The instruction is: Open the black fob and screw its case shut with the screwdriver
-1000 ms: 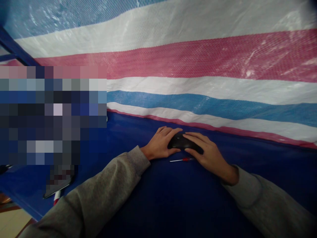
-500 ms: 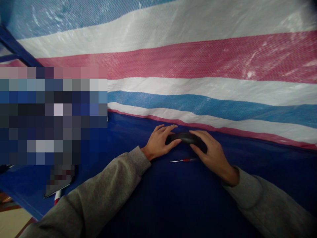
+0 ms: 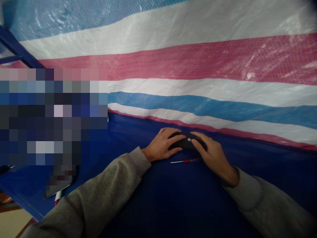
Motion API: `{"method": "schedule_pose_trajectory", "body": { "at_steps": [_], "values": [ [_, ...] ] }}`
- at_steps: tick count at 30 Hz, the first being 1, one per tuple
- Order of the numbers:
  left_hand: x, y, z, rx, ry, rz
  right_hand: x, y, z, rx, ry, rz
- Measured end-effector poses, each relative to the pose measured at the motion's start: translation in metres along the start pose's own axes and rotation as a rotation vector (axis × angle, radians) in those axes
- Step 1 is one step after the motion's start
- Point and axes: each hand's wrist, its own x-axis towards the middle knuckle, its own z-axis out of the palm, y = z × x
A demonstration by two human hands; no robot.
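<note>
While much of the far left is pixelated, we can make out a red-and-white stick [image 3: 57,197] beside our grey left sleeve [image 3: 111,185], and then our left hand [image 3: 163,145], its fingers curled over one end of a black computer mouse [image 3: 183,143] and its thumb along the near side. Over the blue tabletop [image 3: 158,198], the mouse shows a pale round spot [image 3: 189,139], though we cannot tell whether it touches the surface, and a thin screwdriver [image 3: 185,161] lies just nearer us. Our right hand [image 3: 213,152] pinches the other end between thumb and fingers, with a striped tarpaulin [image 3: 173,62] behind.
</note>
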Motion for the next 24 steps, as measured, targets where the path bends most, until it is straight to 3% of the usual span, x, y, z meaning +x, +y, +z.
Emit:
{"method": "schedule_pose_trajectory", "body": {
  "at_steps": [6, 7, 10, 13, 18, 24],
  "values": [
    [0.001, -0.001, -0.001, -0.020, 0.004, -0.079, 0.008, -0.008, -0.023, -0.052, 0.209, -0.027],
    [0.001, -0.002, 0.000, -0.024, 0.013, -0.090, 0.010, -0.010, -0.030, -0.059, 0.160, -0.035],
    [0.001, -0.002, 0.000, -0.039, 0.029, -0.111, 0.014, -0.015, -0.049, -0.113, -0.319, -0.177],
    [0.001, -0.003, 0.000, -0.046, 0.041, -0.118, 0.011, -0.015, -0.056, -0.264, -0.523, -0.272],
    [0.001, -0.002, -0.001, -0.047, 0.052, -0.136, 0.001, -0.010, -0.048, -0.409, -0.589, -0.264],
    [0.002, -0.001, -0.001, -0.043, 0.043, -0.147, 0.006, -0.008, -0.052, -0.318, -0.598, -0.269]
  ]
}}
